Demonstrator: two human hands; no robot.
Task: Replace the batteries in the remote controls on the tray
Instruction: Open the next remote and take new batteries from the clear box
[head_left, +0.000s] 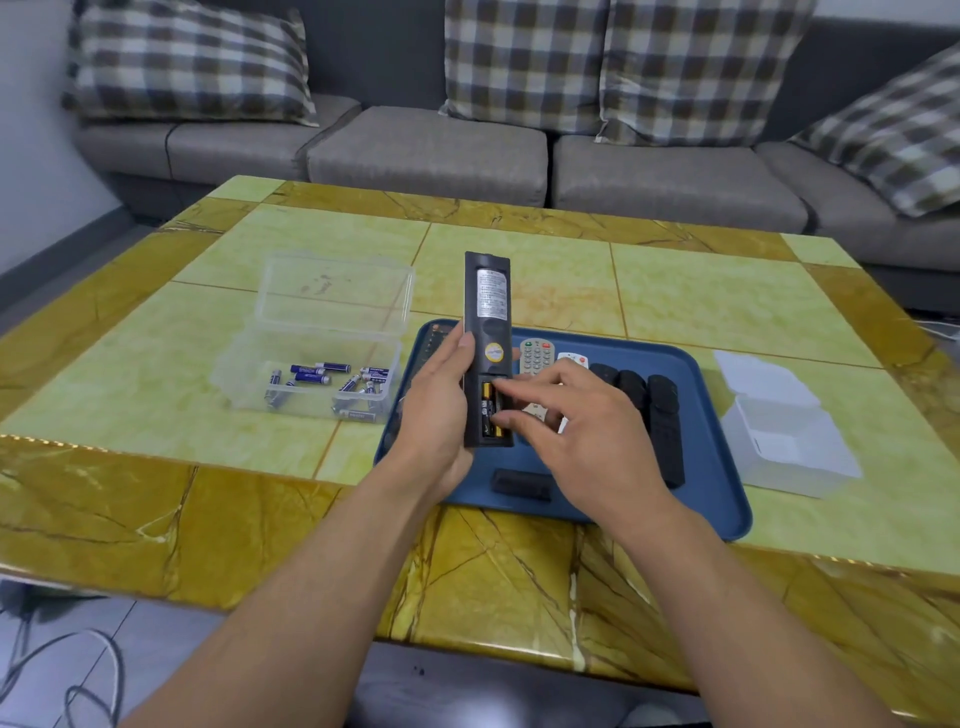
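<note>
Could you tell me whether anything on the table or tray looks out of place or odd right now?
Only one thing: a loose black battery cover lies alone at the near edge of the blue tray, off its remote. That fits the work, since the held remote has its battery bay open. Nothing looks spilled or damaged.
</note>
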